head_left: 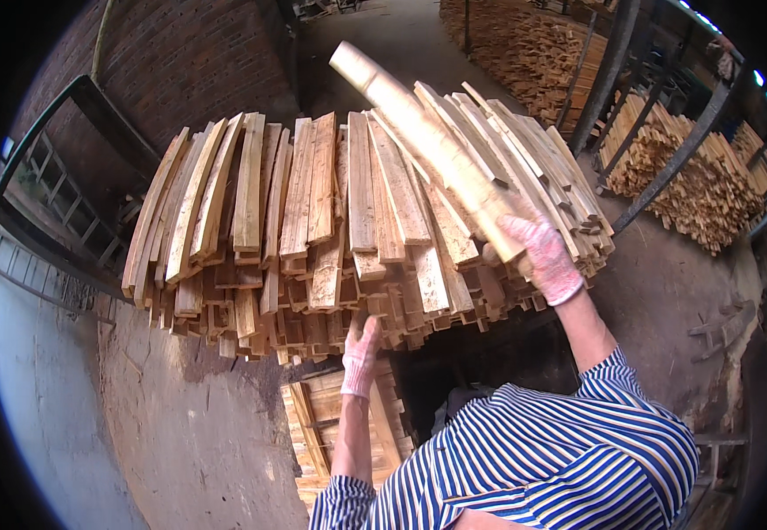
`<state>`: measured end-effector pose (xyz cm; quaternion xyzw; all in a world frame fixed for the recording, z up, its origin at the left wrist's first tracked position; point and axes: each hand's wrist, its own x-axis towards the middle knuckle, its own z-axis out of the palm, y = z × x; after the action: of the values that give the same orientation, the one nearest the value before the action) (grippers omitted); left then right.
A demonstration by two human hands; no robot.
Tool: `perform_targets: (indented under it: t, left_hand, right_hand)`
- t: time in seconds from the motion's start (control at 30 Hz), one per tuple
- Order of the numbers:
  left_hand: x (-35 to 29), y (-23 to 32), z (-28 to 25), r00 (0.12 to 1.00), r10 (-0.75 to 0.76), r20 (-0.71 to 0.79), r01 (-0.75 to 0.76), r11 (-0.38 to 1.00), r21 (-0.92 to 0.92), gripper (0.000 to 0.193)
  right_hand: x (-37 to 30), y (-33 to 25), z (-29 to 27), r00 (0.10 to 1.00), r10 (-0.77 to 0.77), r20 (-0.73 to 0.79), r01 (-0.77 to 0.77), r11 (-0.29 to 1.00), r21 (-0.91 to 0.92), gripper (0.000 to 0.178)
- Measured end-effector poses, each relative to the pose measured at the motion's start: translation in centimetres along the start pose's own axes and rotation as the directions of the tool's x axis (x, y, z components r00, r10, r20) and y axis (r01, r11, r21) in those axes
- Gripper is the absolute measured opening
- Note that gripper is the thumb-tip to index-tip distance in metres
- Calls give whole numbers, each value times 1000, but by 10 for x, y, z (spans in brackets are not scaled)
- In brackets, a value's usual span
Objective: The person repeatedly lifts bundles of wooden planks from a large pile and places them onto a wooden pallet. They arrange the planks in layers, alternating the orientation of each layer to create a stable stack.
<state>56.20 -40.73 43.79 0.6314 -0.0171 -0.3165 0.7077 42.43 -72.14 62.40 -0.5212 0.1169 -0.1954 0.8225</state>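
A long pale wooden plank (pixel 427 146) is raised at a slant over the right part of a big stack of planks (pixel 308 203). My right hand (pixel 547 261), in a pink and white glove with bare fingertips, grips its near end. The far end of that plank points up and to the left, and it looks slightly blurred. My left hand (pixel 361 358), gloved the same way, is beside the near ends of the stack, thumb and fingers apart with nothing held. Whether its fingertips touch the plank ends I cannot tell.
Below my left hand lies a lower pile of boards (pixel 313 428). A dark metal frame (pixel 74 168) stands at the left, before a brick wall (pixel 202 53). Behind metal posts at the right are more wood stacks (pixel 692 177). Wood scraps (pixel 723 327) lie at the far right.
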Motion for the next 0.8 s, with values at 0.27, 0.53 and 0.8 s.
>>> perform_targets:
  t: [0.27,0.53,0.8]
  left_hand:
    - [15,24,19,995,61,-80,-81,961,-265,66]
    - [35,55,-33,461,643,-612,-654,712,256,62]
    - [109,132,56,576,457,-678,-334,888,316,76]
  right_hand:
    - [54,32,-83,887,-410,-212,-254,-51,-966,69]
    - [105,85,53,879,-473,65,191,224,-956,85]
    - [249,153,171,987,7,-158,-158,52,-986,108]
